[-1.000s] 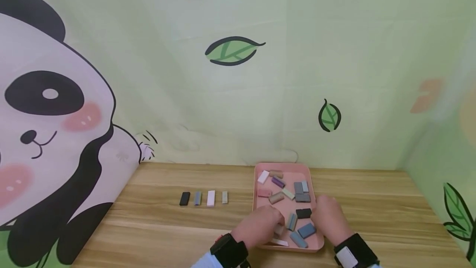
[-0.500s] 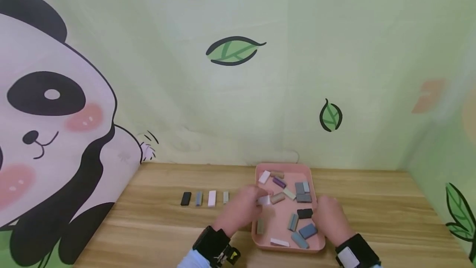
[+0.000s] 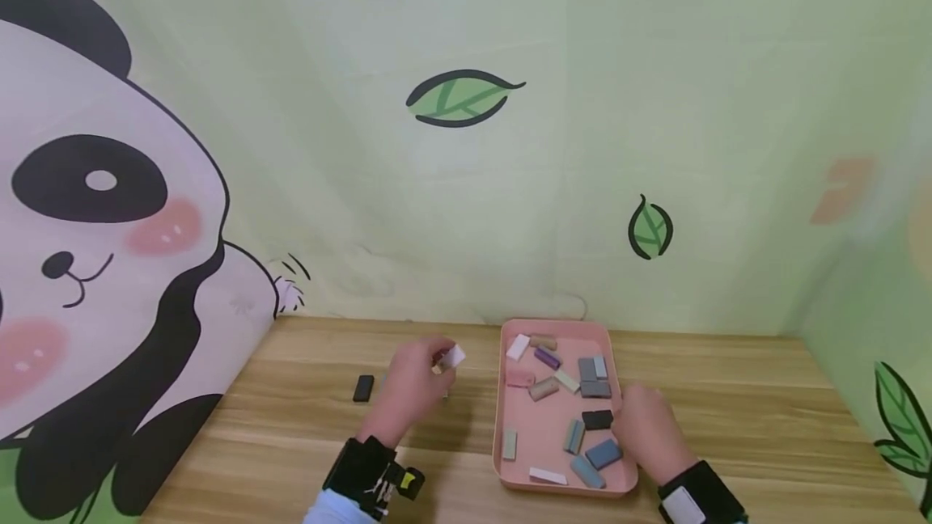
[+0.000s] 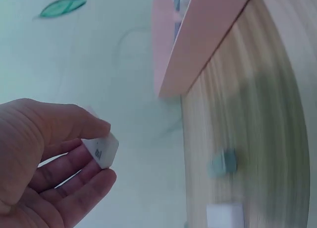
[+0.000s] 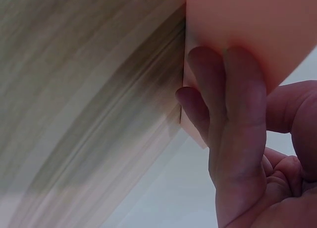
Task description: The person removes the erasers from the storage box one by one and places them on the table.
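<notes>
My left hand (image 3: 429,374) pinches a small white block (image 3: 453,357) between thumb and fingers, lifted above the wooden table (image 3: 306,443) just left of the pink tray (image 3: 615,488). The left wrist view shows that white block (image 4: 101,149) at my fingertips, with a grey-green block (image 4: 223,163) and a white block (image 4: 224,214) lying on the table below. A black block (image 3: 362,387) lies left of the hand, which hides the others in that row. My right hand (image 3: 641,420) holds the tray's right edge, its fingers (image 5: 233,119) against the pink tray's wall (image 5: 247,25).
Several blocks in grey, blue, black, purple, tan, pink and white lie loose in the tray. A green backdrop with a panda and leaves rises behind the table and along both sides. Bare wood lies right of the tray and in front of the row.
My left hand has left the tray with the white block and moved left and farther back, over the row of blocks. The right hand has stayed on the tray's edge.
</notes>
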Tool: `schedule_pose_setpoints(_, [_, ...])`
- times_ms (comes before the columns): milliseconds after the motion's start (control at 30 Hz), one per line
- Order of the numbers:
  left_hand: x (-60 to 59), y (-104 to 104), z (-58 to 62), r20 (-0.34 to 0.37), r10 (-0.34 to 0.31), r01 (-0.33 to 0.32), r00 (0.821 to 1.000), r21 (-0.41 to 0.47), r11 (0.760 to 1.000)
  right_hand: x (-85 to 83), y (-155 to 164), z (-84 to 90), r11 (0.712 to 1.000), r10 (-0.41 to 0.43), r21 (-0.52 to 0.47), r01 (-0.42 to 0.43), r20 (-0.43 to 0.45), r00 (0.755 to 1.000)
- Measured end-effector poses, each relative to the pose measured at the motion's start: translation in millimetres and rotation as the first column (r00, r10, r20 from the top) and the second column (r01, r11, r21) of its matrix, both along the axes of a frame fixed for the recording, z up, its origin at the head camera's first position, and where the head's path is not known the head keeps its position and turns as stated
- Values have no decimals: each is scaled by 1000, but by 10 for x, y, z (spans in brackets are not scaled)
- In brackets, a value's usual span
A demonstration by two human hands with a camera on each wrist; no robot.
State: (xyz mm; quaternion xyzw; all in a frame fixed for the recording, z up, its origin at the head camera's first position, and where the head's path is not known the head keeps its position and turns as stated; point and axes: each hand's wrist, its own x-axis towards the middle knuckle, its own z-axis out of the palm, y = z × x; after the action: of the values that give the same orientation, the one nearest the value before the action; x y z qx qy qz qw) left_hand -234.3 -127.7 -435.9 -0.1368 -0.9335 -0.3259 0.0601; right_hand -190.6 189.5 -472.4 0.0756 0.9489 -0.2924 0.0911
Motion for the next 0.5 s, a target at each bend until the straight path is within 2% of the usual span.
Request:
schedule_pose_setpoints(133, [-52, -238, -16, 0, 114, -114, 993, 55, 992, 7, -5, 5, 1000, -4, -5, 4, 12, 1000])
schedule_pose_setpoints(300, [-139, -536, -43, -46, 241, -236, 969, 85, 968, 15, -16, 13, 1000, -9, 3, 9, 12, 1000])
schedule_pose_setpoints(500, [-196, -849, -35, -39, 347, -341, 937, 101, 934, 15, -13, 18, 1000, -4, 7, 4, 3, 1000])
